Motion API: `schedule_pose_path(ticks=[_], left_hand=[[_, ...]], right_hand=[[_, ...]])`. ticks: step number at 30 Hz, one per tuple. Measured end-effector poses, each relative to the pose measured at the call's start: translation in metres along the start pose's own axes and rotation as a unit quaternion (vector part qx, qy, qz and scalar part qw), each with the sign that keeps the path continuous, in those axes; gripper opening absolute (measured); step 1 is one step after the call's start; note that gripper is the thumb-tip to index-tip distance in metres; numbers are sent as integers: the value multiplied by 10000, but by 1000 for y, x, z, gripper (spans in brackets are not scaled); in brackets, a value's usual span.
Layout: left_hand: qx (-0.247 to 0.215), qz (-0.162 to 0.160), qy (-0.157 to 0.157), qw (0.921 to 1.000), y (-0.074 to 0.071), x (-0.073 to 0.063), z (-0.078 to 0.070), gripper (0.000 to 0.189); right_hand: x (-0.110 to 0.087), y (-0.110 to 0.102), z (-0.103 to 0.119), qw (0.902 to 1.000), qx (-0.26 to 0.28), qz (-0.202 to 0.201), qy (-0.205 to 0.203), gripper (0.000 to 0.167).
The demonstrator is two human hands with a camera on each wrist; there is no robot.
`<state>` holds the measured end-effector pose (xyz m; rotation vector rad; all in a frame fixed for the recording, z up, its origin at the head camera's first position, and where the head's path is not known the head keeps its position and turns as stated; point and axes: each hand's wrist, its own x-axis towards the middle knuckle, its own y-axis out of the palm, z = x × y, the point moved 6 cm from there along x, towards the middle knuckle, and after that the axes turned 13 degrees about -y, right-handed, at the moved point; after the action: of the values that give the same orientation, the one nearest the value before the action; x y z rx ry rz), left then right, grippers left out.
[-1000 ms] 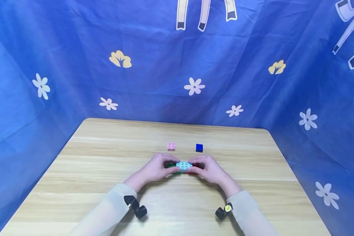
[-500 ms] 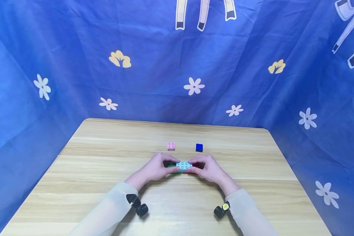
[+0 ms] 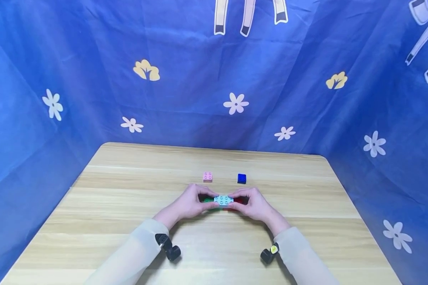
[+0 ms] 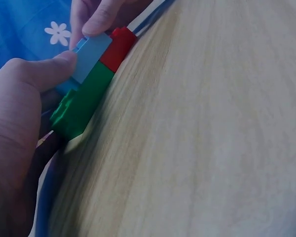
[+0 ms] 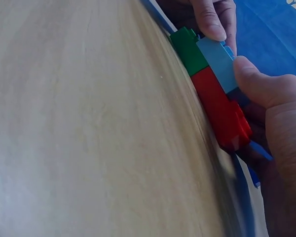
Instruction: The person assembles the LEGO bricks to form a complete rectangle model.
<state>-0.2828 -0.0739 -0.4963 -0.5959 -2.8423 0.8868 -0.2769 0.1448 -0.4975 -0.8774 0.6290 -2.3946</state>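
Observation:
A light blue building brick (image 3: 223,200) with studs on top sits across the seam of a green brick (image 4: 87,101) and a red brick (image 5: 218,106), which stand end to end on the table. My left hand (image 3: 190,202) pinches the light blue brick at its left end, thumb on the near side. At the right end, my right hand (image 3: 255,205) pinches the same brick, its thumb (image 5: 256,81) also along the near face. In the head view the hands cover much of the green and red bricks.
Behind the hands, a pink square brick (image 3: 207,177) and a dark blue square brick (image 3: 241,178) lie apart on the wooden table (image 3: 135,174). A blue patterned curtain (image 3: 185,118) surrounds the table's back and sides.
Both hands keep their pinch on the light blue brick, which stays in the same place on the green and red bricks. The head view has shifted very slightly.

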Motion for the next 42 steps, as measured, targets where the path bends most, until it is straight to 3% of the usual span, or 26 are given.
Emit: schedule_pose_path(ticks=[8,16,21,34,42], left_hand=[[270,41,212,9994,-3,0,-7,32],[399,76,191,9990,-2,0,-4,33],[411,14,289,9987,-2,-1,-5,33],[534,-80,289,9981,-1,-2,-4,33],[563,-102,214,9981,-1,-3,-5,34]], right_hand=[[2,-2,4,9997,-43,207,138,28],[3,-2,5,9989,-40,443,147,28],[7,-8,6,9982,116,452,364,30],[18,-50,-12,9975,307,-463,440,34],[23,-63,-29,9937,385,-861,606,37]])
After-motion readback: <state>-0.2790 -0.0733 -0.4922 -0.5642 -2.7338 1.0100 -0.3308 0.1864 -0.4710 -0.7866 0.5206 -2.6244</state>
